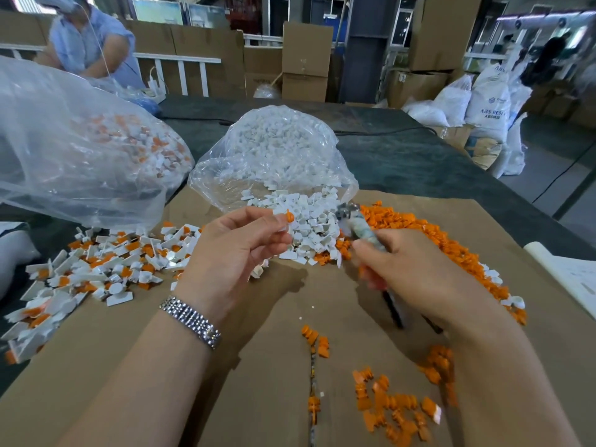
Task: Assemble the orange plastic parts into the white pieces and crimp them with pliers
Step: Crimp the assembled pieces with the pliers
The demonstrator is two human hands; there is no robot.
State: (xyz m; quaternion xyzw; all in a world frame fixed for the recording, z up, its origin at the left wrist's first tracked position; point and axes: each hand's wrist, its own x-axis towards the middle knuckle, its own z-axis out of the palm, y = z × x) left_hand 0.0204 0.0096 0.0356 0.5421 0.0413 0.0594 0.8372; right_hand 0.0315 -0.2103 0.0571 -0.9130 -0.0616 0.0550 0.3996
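Note:
My left hand (237,253) pinches a white piece with an orange part (288,220) stuck in its top, held up over the cardboard. My right hand (416,272) grips the pliers (353,222) by their handles; the metal jaws point up and left, a short way right of the held piece. The right hand is blurred. Behind the hands lies a heap of loose white pieces (309,227). Loose orange parts (419,230) stretch along the right side. More orange parts (393,408) lie near my right forearm.
Assembled orange-and-white pieces (106,266) are piled at the left beside a large clear bag (80,146) of them. A second clear bag (277,150) spills white pieces. Brown cardboard (258,366) covers the table. Another person (93,43) works at the far left.

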